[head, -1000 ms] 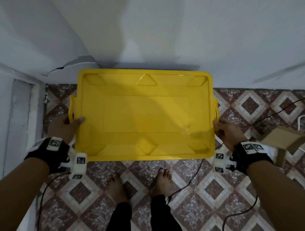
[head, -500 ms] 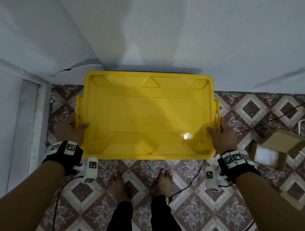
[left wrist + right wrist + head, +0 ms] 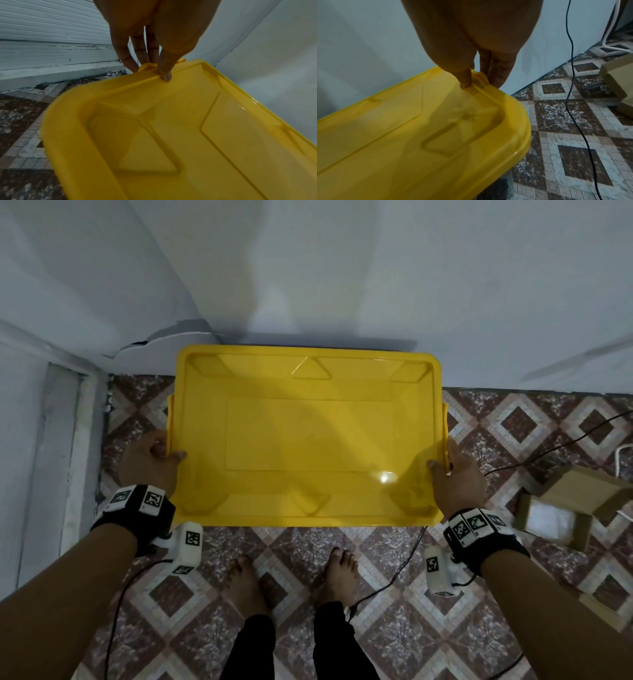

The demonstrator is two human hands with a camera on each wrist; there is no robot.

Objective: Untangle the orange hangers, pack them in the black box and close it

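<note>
With each thumb now on top, the left hand (image 3: 150, 460) at nine o'clock and right hand (image 3: 457, 474) at three clamp the yellow lid (image 3: 308, 436), probably seating it; box and hangers hidden.

yellow lid (image 3: 308, 436) | flat, level | against wall | above tiled floor

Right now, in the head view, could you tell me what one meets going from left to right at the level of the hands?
Left hand → yellow lid → right hand → cardboard box.
</note>
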